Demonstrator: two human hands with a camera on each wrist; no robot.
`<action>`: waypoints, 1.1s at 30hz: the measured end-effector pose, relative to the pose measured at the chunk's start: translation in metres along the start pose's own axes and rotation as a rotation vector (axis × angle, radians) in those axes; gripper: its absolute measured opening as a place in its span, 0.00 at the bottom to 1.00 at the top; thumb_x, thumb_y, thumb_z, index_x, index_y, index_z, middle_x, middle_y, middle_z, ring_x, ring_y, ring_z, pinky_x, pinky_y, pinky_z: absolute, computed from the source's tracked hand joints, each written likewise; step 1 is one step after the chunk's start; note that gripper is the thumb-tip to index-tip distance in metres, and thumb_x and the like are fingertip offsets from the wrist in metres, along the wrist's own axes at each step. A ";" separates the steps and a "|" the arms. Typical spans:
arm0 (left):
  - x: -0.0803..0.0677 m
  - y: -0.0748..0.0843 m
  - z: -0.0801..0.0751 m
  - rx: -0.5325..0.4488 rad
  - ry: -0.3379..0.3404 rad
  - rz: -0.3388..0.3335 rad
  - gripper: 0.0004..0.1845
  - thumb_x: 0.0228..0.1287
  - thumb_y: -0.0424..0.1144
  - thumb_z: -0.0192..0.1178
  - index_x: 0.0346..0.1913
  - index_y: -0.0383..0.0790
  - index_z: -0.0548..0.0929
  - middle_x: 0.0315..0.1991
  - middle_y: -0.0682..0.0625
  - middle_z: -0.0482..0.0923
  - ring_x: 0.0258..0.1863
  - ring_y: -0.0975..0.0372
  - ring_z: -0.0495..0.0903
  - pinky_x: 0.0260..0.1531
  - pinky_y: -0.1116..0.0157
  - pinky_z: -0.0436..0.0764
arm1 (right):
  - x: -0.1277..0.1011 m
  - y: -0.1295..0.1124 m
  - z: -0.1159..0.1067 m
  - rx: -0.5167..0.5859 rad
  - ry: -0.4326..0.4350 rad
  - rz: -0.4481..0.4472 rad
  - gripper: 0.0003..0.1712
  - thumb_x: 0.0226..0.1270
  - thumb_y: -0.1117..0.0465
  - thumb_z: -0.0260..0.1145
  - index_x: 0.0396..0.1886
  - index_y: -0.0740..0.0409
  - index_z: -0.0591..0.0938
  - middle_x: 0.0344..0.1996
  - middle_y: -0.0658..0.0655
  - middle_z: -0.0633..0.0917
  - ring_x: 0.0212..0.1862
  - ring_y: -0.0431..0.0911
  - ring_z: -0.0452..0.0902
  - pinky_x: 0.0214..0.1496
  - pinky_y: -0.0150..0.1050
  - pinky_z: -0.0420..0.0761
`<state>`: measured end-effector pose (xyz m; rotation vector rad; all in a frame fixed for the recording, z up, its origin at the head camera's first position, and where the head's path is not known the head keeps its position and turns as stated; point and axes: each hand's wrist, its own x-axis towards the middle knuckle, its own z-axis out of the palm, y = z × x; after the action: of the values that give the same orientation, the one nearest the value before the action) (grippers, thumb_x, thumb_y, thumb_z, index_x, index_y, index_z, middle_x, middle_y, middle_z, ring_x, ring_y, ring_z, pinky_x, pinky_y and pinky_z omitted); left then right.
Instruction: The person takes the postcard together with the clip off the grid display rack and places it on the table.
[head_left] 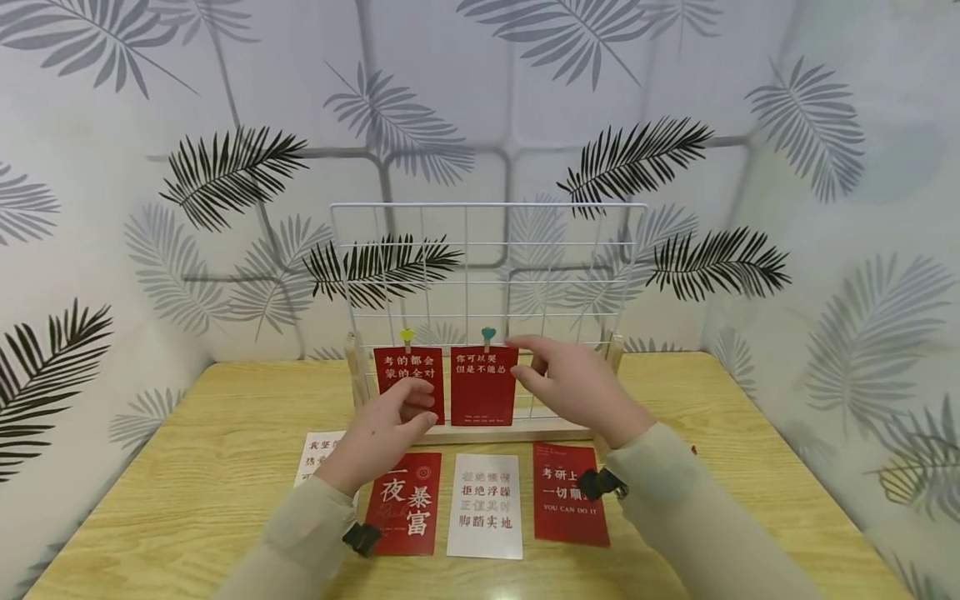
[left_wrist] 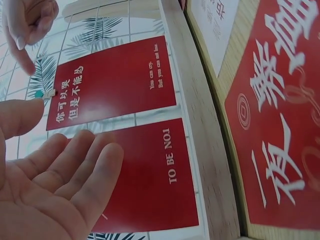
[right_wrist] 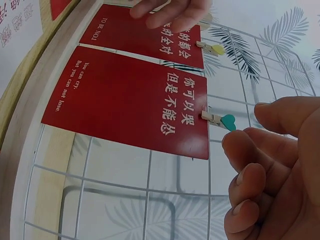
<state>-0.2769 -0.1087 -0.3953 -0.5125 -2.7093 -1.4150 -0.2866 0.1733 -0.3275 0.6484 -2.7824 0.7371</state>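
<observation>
A white wire grid (head_left: 487, 204) stands on a wooden base (head_left: 510, 431). Two red cards hang on it. The left card (head_left: 408, 371) (left_wrist: 150, 185) hangs from a yellow heart clip (head_left: 407, 337) (right_wrist: 212, 48), and the right card (head_left: 483, 387) (right_wrist: 130, 100) from a teal heart clip (head_left: 488, 336) (right_wrist: 222, 120). My left hand (head_left: 423, 406) (left_wrist: 70, 145) hovers palm-open before the left card's lower part and holds nothing. My right hand (head_left: 528, 360) (right_wrist: 247, 127) sits at the right card's top right edge. Its fingers are loosely curled beside the teal clip and grip nothing.
Several cards lie flat on the wooden table (head_left: 187, 467) before the base: a half-hidden white one (head_left: 318, 458), a red one (head_left: 408, 517), a white one (head_left: 486, 504) and a red one (head_left: 570, 500). Leaf-patterned walls close in the back and both sides.
</observation>
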 end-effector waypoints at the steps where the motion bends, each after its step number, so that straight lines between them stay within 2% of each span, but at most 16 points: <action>1: 0.001 0.001 0.001 -0.002 0.003 -0.002 0.21 0.71 0.41 0.63 0.64 0.43 0.75 0.55 0.48 0.80 0.52 0.59 0.80 0.54 0.55 0.79 | 0.001 -0.001 0.000 -0.001 -0.004 -0.002 0.27 0.74 0.50 0.64 0.70 0.44 0.76 0.24 0.46 0.78 0.22 0.43 0.69 0.23 0.40 0.70; 8: 0.006 0.003 0.008 -0.030 -0.012 -0.013 0.22 0.71 0.40 0.64 0.65 0.43 0.74 0.57 0.47 0.78 0.54 0.58 0.80 0.56 0.55 0.79 | 0.008 -0.005 0.001 -0.022 -0.019 -0.004 0.30 0.74 0.49 0.64 0.73 0.43 0.73 0.23 0.47 0.78 0.20 0.44 0.69 0.23 0.40 0.71; 15: 0.009 0.004 0.010 -0.062 -0.009 -0.038 0.24 0.71 0.41 0.63 0.67 0.44 0.73 0.59 0.49 0.78 0.55 0.57 0.79 0.55 0.55 0.80 | 0.014 -0.007 0.003 -0.056 -0.025 0.009 0.31 0.75 0.49 0.62 0.76 0.39 0.69 0.19 0.48 0.75 0.17 0.44 0.66 0.20 0.38 0.67; 23: 0.015 0.006 0.013 -0.085 -0.012 -0.050 0.26 0.72 0.42 0.63 0.69 0.45 0.71 0.60 0.48 0.77 0.57 0.56 0.78 0.58 0.54 0.78 | 0.021 -0.012 0.002 -0.107 -0.030 0.007 0.31 0.76 0.49 0.61 0.76 0.42 0.69 0.18 0.48 0.76 0.17 0.44 0.67 0.19 0.38 0.67; 33: 0.017 0.006 0.020 -0.064 -0.002 -0.071 0.27 0.72 0.43 0.62 0.70 0.47 0.71 0.61 0.48 0.77 0.59 0.55 0.78 0.59 0.52 0.77 | 0.031 -0.014 0.011 -0.169 -0.028 -0.014 0.30 0.78 0.50 0.58 0.77 0.46 0.68 0.19 0.48 0.77 0.17 0.43 0.67 0.21 0.39 0.69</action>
<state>-0.2891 -0.0852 -0.3987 -0.4244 -2.7176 -1.5230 -0.3083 0.1452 -0.3218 0.6499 -2.8224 0.4871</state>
